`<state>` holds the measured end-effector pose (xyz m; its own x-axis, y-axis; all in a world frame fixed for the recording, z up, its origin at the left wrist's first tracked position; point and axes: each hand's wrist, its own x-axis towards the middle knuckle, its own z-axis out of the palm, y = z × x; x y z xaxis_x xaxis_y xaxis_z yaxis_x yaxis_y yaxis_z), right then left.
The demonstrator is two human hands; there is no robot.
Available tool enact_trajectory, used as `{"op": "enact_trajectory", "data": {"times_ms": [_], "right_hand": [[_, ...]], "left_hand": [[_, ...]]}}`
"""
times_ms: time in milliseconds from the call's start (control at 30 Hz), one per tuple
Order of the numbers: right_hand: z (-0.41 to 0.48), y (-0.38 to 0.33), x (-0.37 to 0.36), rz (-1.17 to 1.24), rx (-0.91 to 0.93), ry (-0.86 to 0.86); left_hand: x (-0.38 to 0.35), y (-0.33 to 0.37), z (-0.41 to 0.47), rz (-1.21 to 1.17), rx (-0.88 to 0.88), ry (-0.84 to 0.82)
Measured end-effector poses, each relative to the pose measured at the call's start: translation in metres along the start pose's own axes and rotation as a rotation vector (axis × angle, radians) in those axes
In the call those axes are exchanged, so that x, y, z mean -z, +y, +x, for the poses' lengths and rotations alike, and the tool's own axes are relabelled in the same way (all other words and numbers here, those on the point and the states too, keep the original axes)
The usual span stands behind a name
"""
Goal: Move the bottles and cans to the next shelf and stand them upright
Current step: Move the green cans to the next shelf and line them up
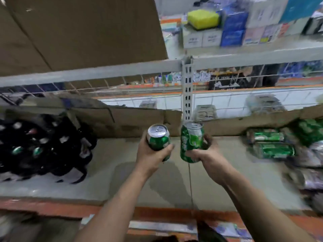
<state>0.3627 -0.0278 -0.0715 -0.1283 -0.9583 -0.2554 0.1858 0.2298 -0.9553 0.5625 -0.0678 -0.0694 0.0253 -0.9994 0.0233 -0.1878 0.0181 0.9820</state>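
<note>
My left hand (151, 154) grips a green can (158, 137) upright, its silver top facing me. My right hand (206, 152) grips a second green can (191, 140), also roughly upright. Both cans hang above the grey shelf (122, 172), close together near the upright post (187, 91). Two more green cans (265, 135) (274, 151) lie on their sides on the right shelf section. A cluster of dark bottles (40, 147) stands upright on the left section.
Cardboard (139, 119) lines the back of the shelf. Blurred packets (311, 168) pile up at the far right beside the lying cans. An upper shelf carries boxes (232, 32) and a large carton (78, 32). The shelf's front edge is orange (70, 208).
</note>
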Motion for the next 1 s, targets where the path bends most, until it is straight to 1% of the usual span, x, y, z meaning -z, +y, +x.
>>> {"op": "enact_trajectory", "data": {"times_ms": [100,200,333,433,700,900,1000], "right_hand": [[0.006,0.011,-0.053,-0.103,-0.023,-0.07],[0.013,0.02,-0.084,-0.175,-0.02,-0.102],[0.017,0.023,-0.105,-0.229,0.0,-0.078],[0.018,0.026,-0.109,-0.225,-0.005,-0.037],[0.02,0.023,-0.095,-0.207,-0.007,0.016],[0.022,0.018,-0.045,-0.238,0.033,0.069],[0.025,0.026,-0.011,-0.317,0.051,0.126]], "left_hand": [[0.048,-0.018,0.002,0.018,0.027,0.04],[0.076,-0.029,0.0,0.049,0.037,0.055],[0.093,-0.038,-0.002,0.048,0.049,0.025],[0.099,-0.045,0.002,0.046,0.075,-0.013],[0.086,-0.047,0.012,0.015,0.069,-0.085],[0.045,-0.035,0.017,-0.007,0.068,-0.16],[0.021,-0.037,0.014,-0.017,0.108,-0.208]]}}
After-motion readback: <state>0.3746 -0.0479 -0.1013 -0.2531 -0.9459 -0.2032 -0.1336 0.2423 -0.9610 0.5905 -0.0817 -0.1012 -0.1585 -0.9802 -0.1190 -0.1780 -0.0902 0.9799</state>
